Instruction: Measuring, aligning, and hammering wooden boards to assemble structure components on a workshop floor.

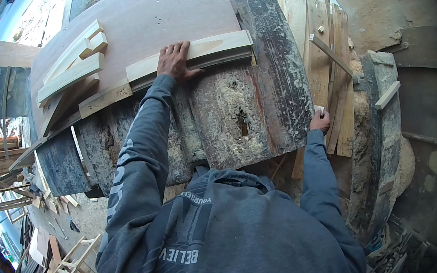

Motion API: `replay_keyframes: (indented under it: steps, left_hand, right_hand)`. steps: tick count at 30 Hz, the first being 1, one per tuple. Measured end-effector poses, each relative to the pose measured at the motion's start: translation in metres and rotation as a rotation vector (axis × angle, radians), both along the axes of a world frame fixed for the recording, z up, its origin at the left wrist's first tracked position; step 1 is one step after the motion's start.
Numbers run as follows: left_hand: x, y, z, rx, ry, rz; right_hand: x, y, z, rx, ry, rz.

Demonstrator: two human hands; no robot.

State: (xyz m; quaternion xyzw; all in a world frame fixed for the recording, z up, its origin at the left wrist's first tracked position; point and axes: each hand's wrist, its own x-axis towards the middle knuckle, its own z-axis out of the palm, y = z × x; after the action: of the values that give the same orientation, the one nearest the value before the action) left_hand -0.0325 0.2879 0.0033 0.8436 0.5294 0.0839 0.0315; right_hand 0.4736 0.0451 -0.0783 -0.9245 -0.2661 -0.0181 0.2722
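My left hand (174, 62) lies over a pale wooden board (223, 43), fingers curled toward its far edge, thumb at its near side. The board rests along the near edge of a large plywood sheet (185, 8), over darker strips. Just left of it is a shorter wood piece (104, 99); several pale battens (69, 73) lie crossed on the plywood. My right hand (319, 121) is closed at the right edge of the worn, scarred workbench (274, 96), around something small and pale that I cannot make out, beside long loose planks.
Long planks (338, 126) and a short batten (387, 94) lie to the right, near sawdust and a weathered slab (387, 180). At the lower left stand a light wooden frame (71, 272) and piled offcuts. A dark board (0, 93) is at the left.
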Motion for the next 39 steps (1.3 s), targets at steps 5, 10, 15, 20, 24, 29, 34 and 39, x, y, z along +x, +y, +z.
replay_keyframes:
  steps: [5, 10, 15, 20, 24, 29, 34, 39]
  left_hand:
    - [0.000, 0.016, 0.001, 0.020, 0.007, 0.017]
    - [0.005, 0.021, 0.002, 0.049, 0.088, 0.062]
    - [0.026, 0.029, 0.011, -0.133, 0.091, 0.276]
    - [0.037, -0.002, 0.016, -0.127, 0.107, 0.293]
    - [0.041, -0.070, 0.010, -0.155, 0.093, 0.252]
    - [0.047, -0.168, -0.001, -0.163, 0.028, 0.227]
    - [0.045, -0.216, 0.013, -0.056, -0.103, 0.113]
    - [0.011, -0.216, 0.075, 0.075, -0.114, 0.095]
  right_hand:
    - [-0.004, 0.001, 0.004, -0.015, 0.000, 0.007]
    - [-0.004, 0.002, 0.001, 0.016, -0.014, 0.031]
    - [0.001, 0.002, -0.005, -0.009, 0.052, 0.033]
    - [0.000, 0.003, 0.000, 0.054, 0.078, 0.077]
    - [-0.004, 0.005, 0.006, 0.033, 0.102, 0.048]
    - [0.000, 0.007, 0.001, -0.033, 0.089, 0.018]
    - [0.015, 0.006, -0.015, -0.029, 0.058, 0.071]
    - [0.028, 0.008, -0.026, 0.010, 0.053, 0.134]
